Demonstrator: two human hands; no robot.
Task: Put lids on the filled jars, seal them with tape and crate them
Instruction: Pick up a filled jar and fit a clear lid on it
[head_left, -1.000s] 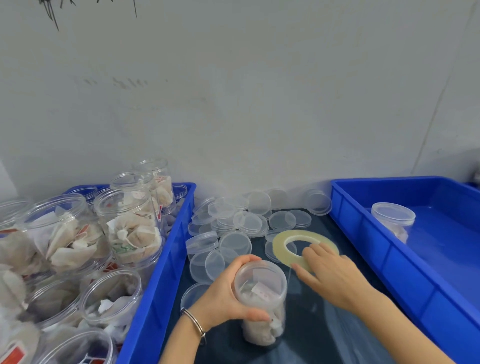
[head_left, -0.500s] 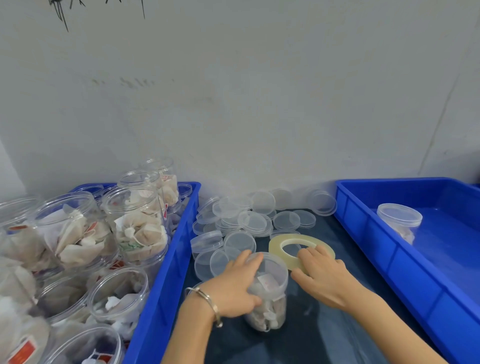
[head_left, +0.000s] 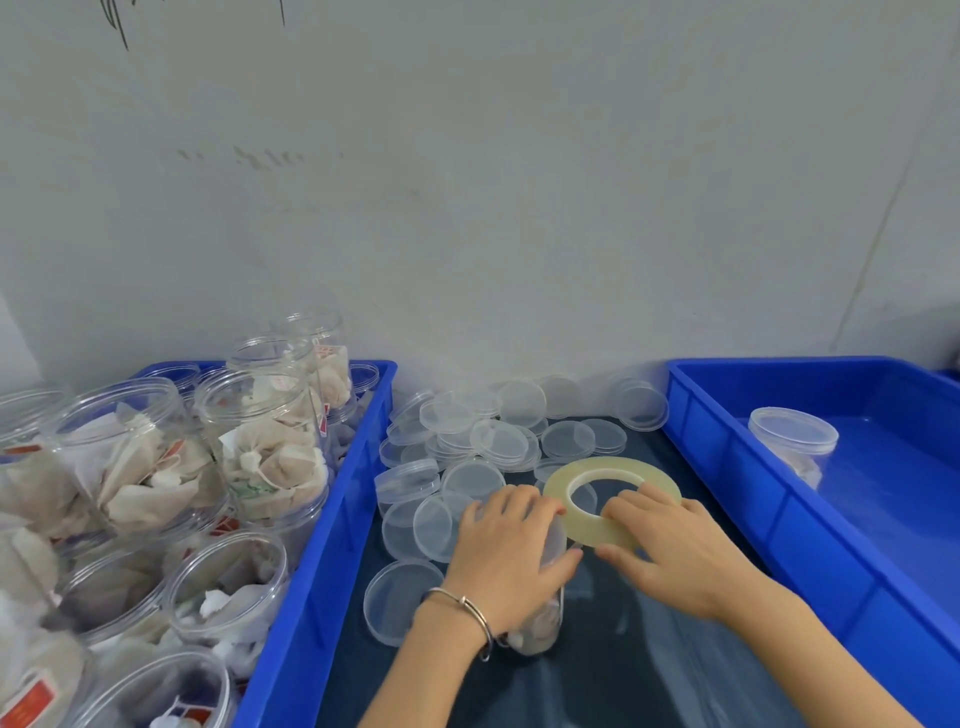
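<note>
A clear jar of tea bags (head_left: 543, 621) stands on the dark table. My left hand (head_left: 511, 553) covers its top, fingers curled down over the lid and rim. Just right of it, my right hand (head_left: 675, 551) holds the yellowish tape roll (head_left: 561, 493), fingers curled over the ring's near edge and thumb pointing at the jar. The roll's left edge touches the jar's top by my left fingers. Loose clear lids (head_left: 498, 441) lie behind the jar. One lidded jar (head_left: 792, 441) sits in the blue crate (head_left: 727, 470) on the right.
A blue crate (head_left: 332, 525) on the left is packed with several open filled jars (head_left: 260, 441). More lids (head_left: 397, 600) lie left of the held jar. A grey wall closes off the back. Dark table shows in front of my hands.
My left hand slid from the jar's side up over its top. My right hand brought the tape roll in against the jar.
</note>
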